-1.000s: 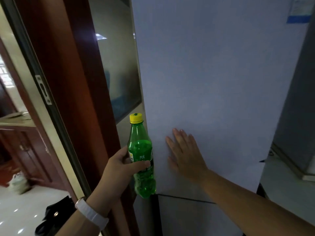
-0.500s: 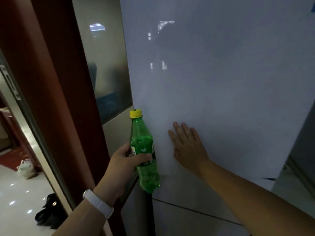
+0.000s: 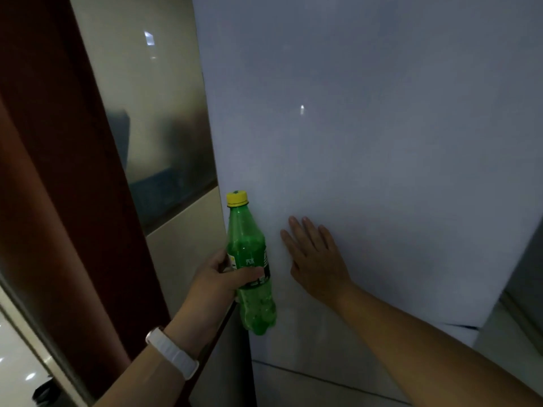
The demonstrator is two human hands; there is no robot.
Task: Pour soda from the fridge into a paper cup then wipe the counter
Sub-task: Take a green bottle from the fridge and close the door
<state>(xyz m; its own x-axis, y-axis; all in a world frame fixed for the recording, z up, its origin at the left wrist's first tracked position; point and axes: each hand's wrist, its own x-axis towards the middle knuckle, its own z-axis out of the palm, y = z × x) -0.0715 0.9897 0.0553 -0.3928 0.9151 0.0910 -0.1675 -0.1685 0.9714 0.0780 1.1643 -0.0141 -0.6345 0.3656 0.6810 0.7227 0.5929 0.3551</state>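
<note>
The left hand (image 3: 216,277) is gripping the capped soda bottle (image 3: 251,265) while the right hand (image 3: 316,259), open-palmed, is pressing the fridge door (image 3: 382,142); next, finding 1 paper cup.

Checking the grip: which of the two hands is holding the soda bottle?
The left hand, wearing the white wristband, grips the green bottle; the right hand lies flat on the fridge door.

bottle (image 3: 249,259): clear green plastic | fridge door (image 3: 382,142): smooth, glossy white
</note>
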